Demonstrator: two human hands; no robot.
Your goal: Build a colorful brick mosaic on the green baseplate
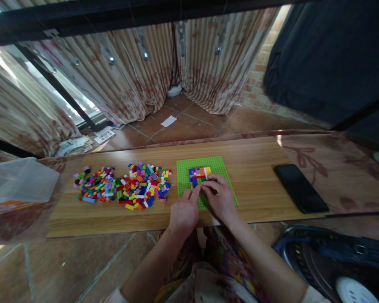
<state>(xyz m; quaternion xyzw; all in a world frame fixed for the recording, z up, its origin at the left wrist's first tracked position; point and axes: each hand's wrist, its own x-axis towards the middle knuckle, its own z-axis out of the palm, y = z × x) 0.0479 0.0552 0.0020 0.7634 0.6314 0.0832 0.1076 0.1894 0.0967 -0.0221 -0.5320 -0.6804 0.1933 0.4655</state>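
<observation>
A green studded baseplate (pixel 183 165) lies on the wooden board in front of me. On it sits a block of small coloured toy bricks (pixel 195 172), with blue, orange, white, red and purple among them. My left hand (pixel 184 212) comes in at the plate's front left, fingers curled and fingertips at the lower edge of the bricks. From the right, my right hand (pixel 221 198) reaches over the plate, its thumb and index finger pinched close to the left fingertips. Whatever lies between the fingertips is too small to name. Part of the brick block is covered by the right fingers.
Two heaps of loose bricks, a left heap (pixel 97 185) and a right heap (pixel 143 185), lie left of the plate. A clear plastic box (pixel 22 179) stands at the far left. A black phone (pixel 300 188) lies to the right. A black bag-like object (pixel 331 261) is at lower right.
</observation>
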